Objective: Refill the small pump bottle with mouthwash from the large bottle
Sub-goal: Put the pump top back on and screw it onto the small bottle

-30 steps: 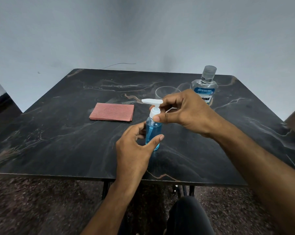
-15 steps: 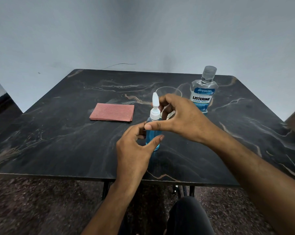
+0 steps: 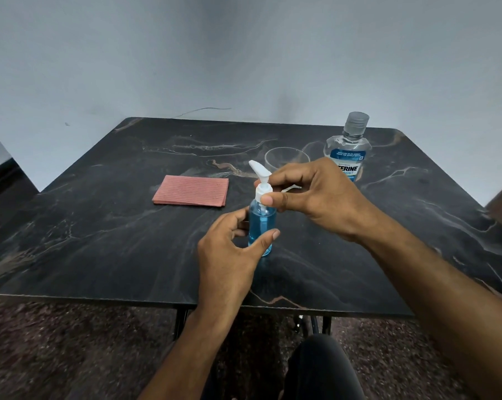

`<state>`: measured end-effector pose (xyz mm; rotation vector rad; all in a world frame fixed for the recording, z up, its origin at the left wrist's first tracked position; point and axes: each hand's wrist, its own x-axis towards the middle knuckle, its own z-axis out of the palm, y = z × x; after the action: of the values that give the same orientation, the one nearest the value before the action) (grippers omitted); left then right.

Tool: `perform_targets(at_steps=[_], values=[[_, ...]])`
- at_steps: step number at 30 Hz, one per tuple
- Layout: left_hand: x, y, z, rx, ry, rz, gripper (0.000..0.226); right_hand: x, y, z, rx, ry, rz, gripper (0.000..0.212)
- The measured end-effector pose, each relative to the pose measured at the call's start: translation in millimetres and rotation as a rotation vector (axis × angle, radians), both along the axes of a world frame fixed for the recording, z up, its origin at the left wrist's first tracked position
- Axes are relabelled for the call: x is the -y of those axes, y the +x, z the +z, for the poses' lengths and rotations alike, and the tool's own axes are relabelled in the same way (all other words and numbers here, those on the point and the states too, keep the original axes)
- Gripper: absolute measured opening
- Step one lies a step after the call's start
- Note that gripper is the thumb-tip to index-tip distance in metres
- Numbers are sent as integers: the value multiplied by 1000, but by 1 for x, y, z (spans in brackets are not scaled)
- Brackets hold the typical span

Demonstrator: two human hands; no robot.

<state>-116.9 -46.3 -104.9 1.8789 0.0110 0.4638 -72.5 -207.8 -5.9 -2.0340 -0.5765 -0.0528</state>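
- Spout on the pump head [image 3: 261, 176] has swung round again: half a second back it pointed at the camera, now it angles up and to the left, so the cap is being twisted.
- Right hand [image 3: 310, 194] pinches the white collar, thumb in front, fingers curled behind.
- Left hand [image 3: 232, 246] grips the small pump bottle [image 3: 261, 226], thumb and fingers clamped round it, upright on the table [image 3: 99, 226] near the front edge.
- It looks nearly full of blue liquid, so my guess is the pump is being screwed back on, though I can't tell the direction.
- Large bottle [image 3: 348, 153] stands capped at the back right, next to a clear glass [image 3: 284, 158]; pink cloth [image 3: 191, 191] lies off to the left.
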Motion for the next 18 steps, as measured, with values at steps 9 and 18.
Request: perform_targets(at_steps=[9, 18], values=[[1, 0, 1, -12, -4, -7, 52, -13, -4, -8, 108, -8, -178, 42], [0, 0, 3, -9, -13, -7, 49, -2, -2, -9, -70, 92, -37, 39]])
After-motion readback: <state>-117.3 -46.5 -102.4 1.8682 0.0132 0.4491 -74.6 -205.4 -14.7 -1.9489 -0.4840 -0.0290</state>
